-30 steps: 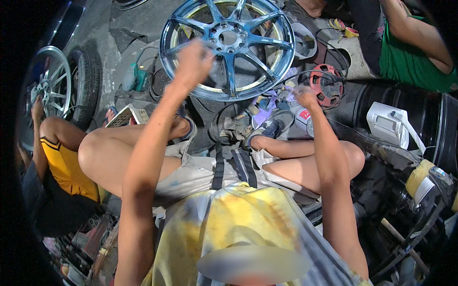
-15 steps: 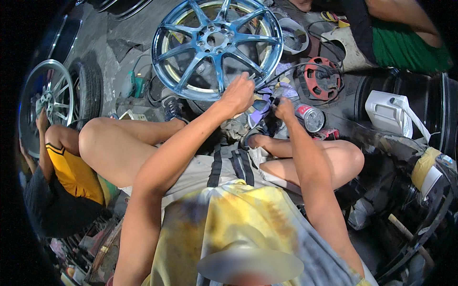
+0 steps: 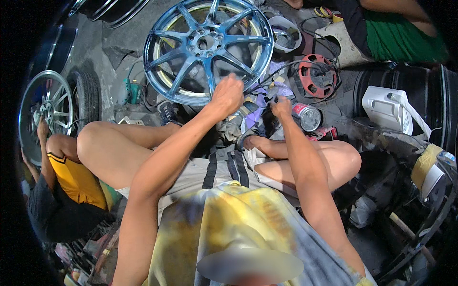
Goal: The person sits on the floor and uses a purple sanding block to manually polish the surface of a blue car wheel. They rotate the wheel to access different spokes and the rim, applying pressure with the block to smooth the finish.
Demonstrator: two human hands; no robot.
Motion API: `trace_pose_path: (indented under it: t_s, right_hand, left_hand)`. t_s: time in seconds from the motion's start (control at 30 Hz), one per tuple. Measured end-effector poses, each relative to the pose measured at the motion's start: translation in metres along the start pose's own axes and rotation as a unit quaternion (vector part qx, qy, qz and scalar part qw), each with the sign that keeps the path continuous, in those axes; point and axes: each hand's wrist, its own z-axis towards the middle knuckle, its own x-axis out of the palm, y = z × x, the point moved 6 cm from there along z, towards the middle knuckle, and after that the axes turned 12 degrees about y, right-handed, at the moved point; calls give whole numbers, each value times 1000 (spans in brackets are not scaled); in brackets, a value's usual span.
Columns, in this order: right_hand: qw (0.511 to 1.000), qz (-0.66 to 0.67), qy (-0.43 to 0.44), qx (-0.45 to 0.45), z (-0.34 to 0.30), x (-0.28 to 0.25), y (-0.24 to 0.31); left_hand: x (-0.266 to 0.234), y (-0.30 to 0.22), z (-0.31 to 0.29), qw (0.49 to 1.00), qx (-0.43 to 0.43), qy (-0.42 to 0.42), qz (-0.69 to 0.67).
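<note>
A blue multi-spoke wheel rim (image 3: 208, 71) lies in front of me, glossy, with a paler ring showing behind its spokes. My left hand (image 3: 229, 95) is closed at the near edge of the rim, by a spoke. Its fingers are slightly smeared by motion, and what they pinch is too small to name. To the right, my right hand (image 3: 281, 107) is closed beside crumpled purple sheets (image 3: 257, 112). Whatever it grips is dark and mostly hidden. A can (image 3: 307, 117) with a red label lies on its side just right of that hand.
A red cable reel (image 3: 316, 76) stands beyond my right hand, near a white bucket (image 3: 286, 35). A green power tool (image 3: 133, 91) lies left of the rim. At far left a person's hand (image 3: 42, 127) touches a silver wheel (image 3: 52, 107). A white container (image 3: 386, 109) is at right.
The whole view has shifted, so the rim appears slightly left and lower. My left hand has moved slightly along the near edge of the rim; my right hand stays beside the purple sheets.
</note>
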Motion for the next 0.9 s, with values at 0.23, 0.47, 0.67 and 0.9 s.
trace_pose_path:
  t_s: [0.23,0.47,0.67,0.9]
  right_hand:
    - [983,140,-78,84,29,-11,-45]
    - [979,185,-24,82,21,-24,-11]
    - [997,68,44,13,1,-9,10]
    - [997,4,-43,-69,-7,-17,15]
  left_hand:
    - [4,-5,10,917,76,106,-378]
    - [81,18,-70,931,-2,347,-114]
    - [96,-11,-36,973,74,179,-129]
    - [173,29,22,975,-14,159,-153]
